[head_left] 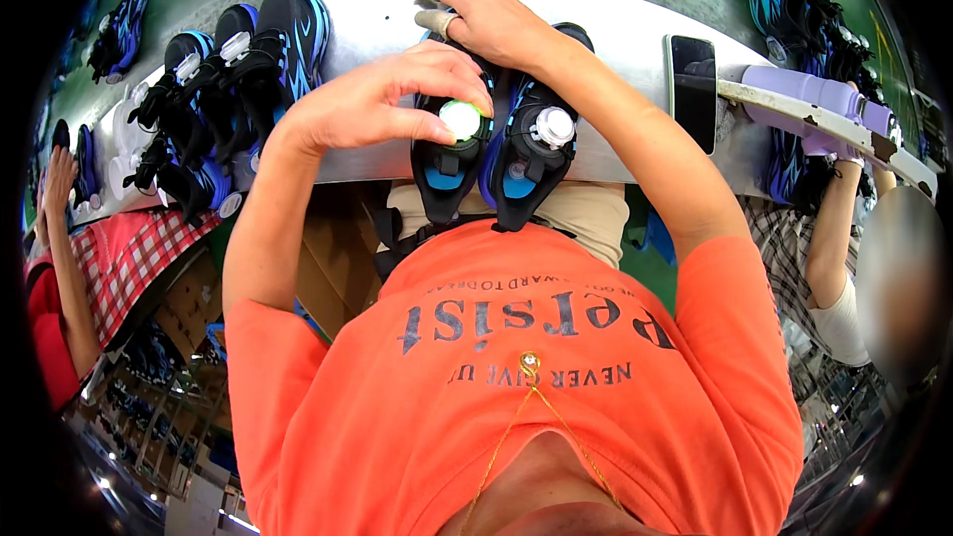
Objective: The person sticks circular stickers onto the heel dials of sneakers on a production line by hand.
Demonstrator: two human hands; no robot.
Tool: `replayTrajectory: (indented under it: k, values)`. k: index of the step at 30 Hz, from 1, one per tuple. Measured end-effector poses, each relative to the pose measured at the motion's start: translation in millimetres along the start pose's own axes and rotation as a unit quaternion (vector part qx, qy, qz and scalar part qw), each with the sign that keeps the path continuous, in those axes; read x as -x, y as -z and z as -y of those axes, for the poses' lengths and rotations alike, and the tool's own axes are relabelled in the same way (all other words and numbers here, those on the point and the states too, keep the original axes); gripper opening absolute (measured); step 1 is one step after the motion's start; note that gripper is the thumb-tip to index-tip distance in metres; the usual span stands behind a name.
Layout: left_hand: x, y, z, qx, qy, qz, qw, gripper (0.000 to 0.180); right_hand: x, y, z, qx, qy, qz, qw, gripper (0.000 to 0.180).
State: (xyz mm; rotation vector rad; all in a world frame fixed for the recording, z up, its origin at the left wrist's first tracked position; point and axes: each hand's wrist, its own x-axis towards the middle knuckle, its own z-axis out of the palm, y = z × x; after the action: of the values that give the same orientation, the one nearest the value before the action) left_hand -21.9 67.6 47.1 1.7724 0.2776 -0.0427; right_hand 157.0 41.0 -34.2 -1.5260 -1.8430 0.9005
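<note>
With the left-side black-and-blue fabric shoe (443,179) at the near edge of the silvery metal table (362,15), the half-curled left hand (417,94), pinching its round white dial (460,119), should work squarely; the right hand (491,28), loosely bent beyond, hold unclear, could brace.

Your tabletop (369,18) looks like smooth, shiny metal; the two shoes (516,210) before you look mostly like matt black cloth, with smooth plastic dials (554,126); the phone (692,94) has a glossy face, and your orange shirt (377,427) is matt cloth
</note>
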Motion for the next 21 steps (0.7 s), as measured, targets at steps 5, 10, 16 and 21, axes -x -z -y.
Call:
replayTrajectory:
  k: [5, 10, 16, 21]
  values:
    - [7.3, -37.2, -10.8, -0.003, 0.037, -0.206, 0.978, 0.034, 0.7, -3.3, -13.4, 0.007, 0.025, -0.016, 1.0, 0.034]
    - [7.6, -34.1, 3.6, -0.02, 0.0, -0.144, 0.989, 0.029, 1.6, 0.7, -7.6, 0.009, 0.01, -0.013, 1.0, 0.031]
    - [2.8, -3.8, -10.9, -0.023, 0.019, 0.0, 1.0, 0.038, -1.5, -0.1, -13.1, 0.0, 0.047, -0.007, 0.999, 0.031]
    - [51.5, -43.0, -28.5, 0.12, 0.24, -0.33, 0.905, 0.022, 17.2, 45.2, -3.5, 0.07, 0.108, -0.084, 0.988, 0.031]
